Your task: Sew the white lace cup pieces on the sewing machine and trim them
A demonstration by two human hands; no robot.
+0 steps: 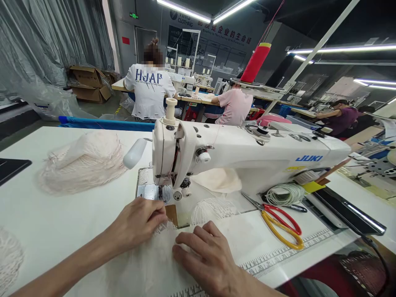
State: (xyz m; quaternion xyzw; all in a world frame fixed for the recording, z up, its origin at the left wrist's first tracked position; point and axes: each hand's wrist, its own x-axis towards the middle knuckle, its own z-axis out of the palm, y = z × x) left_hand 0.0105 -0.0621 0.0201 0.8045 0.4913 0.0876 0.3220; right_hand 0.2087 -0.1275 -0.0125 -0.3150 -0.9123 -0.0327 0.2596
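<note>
The sheer white fabric point(151, 258) lies at the front of the bench point(62, 235), under and between the two hands, its lacy edge just in front of the needle area of the sewing machine point(253, 154). It looks very light, limp and thin enough to show the surface beneath, so it probably slides easily, wrinkles under uneven pull and could snag or fray at the open lace. The left hand point(140, 220) appears to pinch that lacy edge between thumb and fingers; the right hand point(207, 255) lies half-curled with its fingertips on the cloth, and whether it grips or only presses cannot be told. The edge seems the best place for a light pinch, with flat fingers steadying the body of the cloth. The machine's head stands just beyond the left hand and limits reach forward, while the low space beneath its arm already holds a pale cloth piece point(216, 180) and a lace piece point(213, 210). To the right, the scissors point(278, 222) lie with their blades toward the machine, near the ruler markings point(284, 251) along the front edge. More room for sideways movement lies left, short of the lace pile point(83, 163).
</note>
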